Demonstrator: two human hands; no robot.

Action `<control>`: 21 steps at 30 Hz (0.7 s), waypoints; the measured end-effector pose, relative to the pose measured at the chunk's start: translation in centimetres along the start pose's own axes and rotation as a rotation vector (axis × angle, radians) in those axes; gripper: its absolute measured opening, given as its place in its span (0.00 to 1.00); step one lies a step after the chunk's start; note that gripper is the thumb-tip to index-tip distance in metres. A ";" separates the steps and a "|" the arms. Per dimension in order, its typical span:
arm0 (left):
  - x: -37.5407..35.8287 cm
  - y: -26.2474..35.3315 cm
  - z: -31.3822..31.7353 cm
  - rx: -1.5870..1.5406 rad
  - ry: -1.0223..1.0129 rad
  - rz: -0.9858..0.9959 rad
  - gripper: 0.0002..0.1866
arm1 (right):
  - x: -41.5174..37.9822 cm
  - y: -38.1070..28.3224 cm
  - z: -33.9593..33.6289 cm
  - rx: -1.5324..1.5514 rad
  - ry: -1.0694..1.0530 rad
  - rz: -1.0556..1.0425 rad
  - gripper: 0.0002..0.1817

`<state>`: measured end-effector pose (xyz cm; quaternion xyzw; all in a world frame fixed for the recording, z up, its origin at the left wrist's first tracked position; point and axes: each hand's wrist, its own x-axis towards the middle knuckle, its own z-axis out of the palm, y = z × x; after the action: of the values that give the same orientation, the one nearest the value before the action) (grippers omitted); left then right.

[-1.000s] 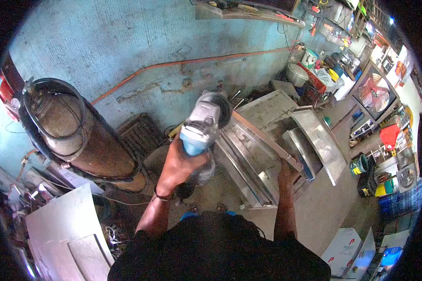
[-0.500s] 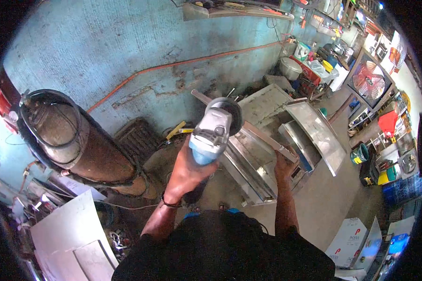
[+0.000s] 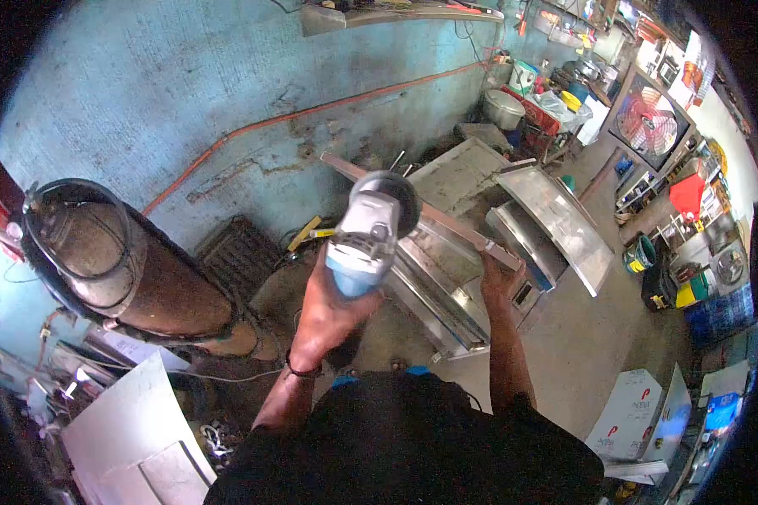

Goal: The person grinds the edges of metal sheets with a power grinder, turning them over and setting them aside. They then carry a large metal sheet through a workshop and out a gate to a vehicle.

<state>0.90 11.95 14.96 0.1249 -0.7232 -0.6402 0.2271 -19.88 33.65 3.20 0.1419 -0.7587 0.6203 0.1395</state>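
Blue-and-silver angle grinder (image 3: 369, 236) in left hand (image 3: 330, 316), fingers wrapped; right-hand (image 3: 499, 284) fingers closed on long brown bar (image 3: 456, 229). No completed cut visible; disc contact unclear.

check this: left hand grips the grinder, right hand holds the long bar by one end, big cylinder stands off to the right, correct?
Not quite: the head view shows the big cylinder standing off to the left. The left hand does grip the grinder, and the right hand holds the long bar by one end.

Left hand (image 3: 332, 315) — partly hidden by the grinder (image 3: 369, 231), wall shelf (image 3: 396, 12) — cut off above
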 end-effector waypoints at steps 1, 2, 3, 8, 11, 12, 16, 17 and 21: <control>-0.1 0.2 0.1 0.002 -0.008 0.001 0.36 | -0.1 0.0 0.0 0.105 -0.031 -0.139 0.20; -0.2 0.6 0.3 -0.010 -0.011 -0.006 0.36 | -0.1 -0.2 0.1 0.210 -0.062 -0.280 0.18; -0.3 0.8 0.4 -0.022 -0.014 -0.013 0.36 | -0.1 -0.7 0.0 0.209 -0.054 -0.279 0.18; -1.0 -1.6 1.7 0.125 -0.068 0.082 0.45 | 0.2 -1.6 1.7 0.748 -0.023 -0.274 0.06; -1.1 -0.8 1.9 0.077 -0.033 0.055 0.46 | 0.4 -1.8 0.8 0.367 -0.055 -0.264 0.05; -1.2 0.0 1.8 0.157 -0.069 0.030 0.46 | 0.3 -2.4 0.4 0.367 -0.046 -0.264 0.05; -2.0 -0.9 2.8 0.214 -0.109 0.128 0.41 | 0.1 -4.7 -0.3 0.070 -0.096 -0.169 0.06; -2.1 -0.8 2.9 0.215 -0.112 0.126 0.41 | 0.2 -4.8 -0.2 0.063 -0.094 -0.214 0.06; -2.3 0.4 3.0 0.219 -0.151 0.058 0.45 | 0.3 -3.6 -0.1 0.131 -0.106 -0.175 0.06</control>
<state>1.44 15.70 14.77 0.0796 -0.8072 -0.5580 0.1753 -18.73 33.04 6.58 0.2491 -0.7075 0.6456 0.1435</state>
